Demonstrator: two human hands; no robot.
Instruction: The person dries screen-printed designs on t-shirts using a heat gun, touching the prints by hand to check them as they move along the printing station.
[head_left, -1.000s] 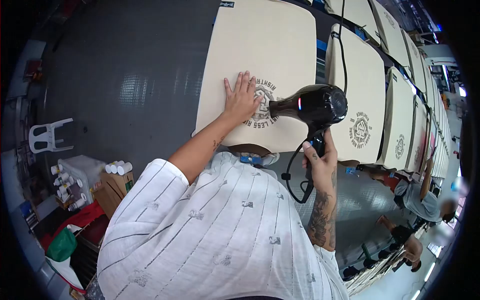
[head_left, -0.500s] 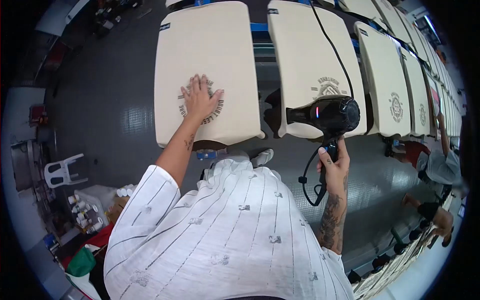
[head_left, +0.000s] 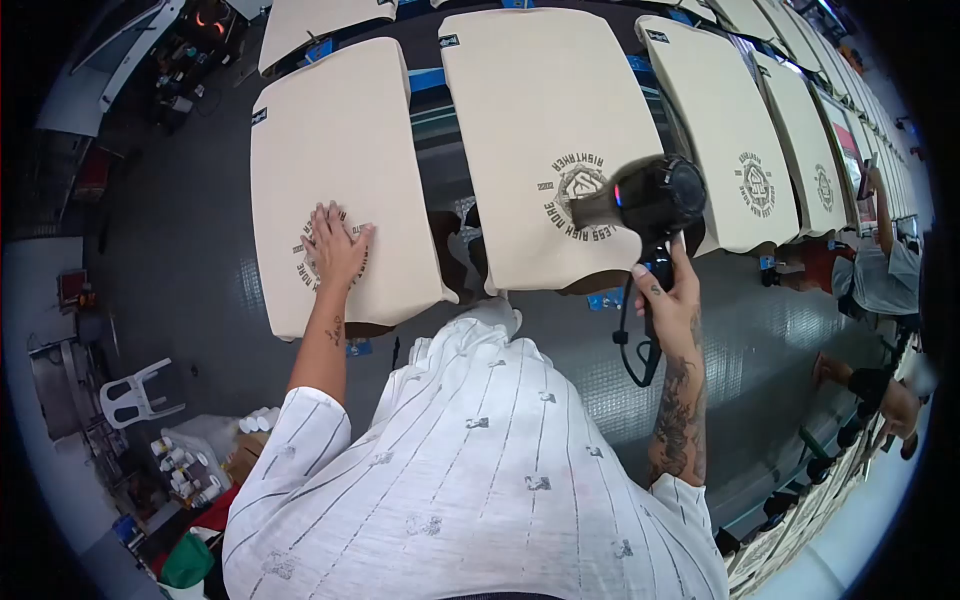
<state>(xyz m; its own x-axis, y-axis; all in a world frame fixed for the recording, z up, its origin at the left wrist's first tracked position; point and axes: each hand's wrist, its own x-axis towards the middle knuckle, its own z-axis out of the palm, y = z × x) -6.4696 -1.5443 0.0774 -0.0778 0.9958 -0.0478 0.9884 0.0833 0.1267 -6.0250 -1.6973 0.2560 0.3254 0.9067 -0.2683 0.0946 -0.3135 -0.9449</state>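
My left hand (head_left: 338, 248) lies flat with fingers spread on a cream cloth (head_left: 330, 130) stretched over a board. It partly covers the dark round print (head_left: 308, 268) there. In my right hand (head_left: 676, 295), fingers wrapped round the handle, is a black hair dryer (head_left: 662, 200) with a small lit strip. Its nozzle points left, above the neighbouring cream cloth (head_left: 545, 90), and overlaps the edge of that cloth's round print (head_left: 578, 185) in view. The gap between nozzle and cloth cannot be judged. A black cord hangs in a loop below the handle.
More cloth-covered boards (head_left: 722, 130) run off to the right in a row. Another person (head_left: 880, 265) stands at the right. A white plastic chair (head_left: 138, 395) and several white containers (head_left: 185, 465) are at lower left.
The view has shifted rightward along the row, so the boards appear further left. Now the dryer's nozzle is over the second cloth's print. My left hand still rests on the first print.
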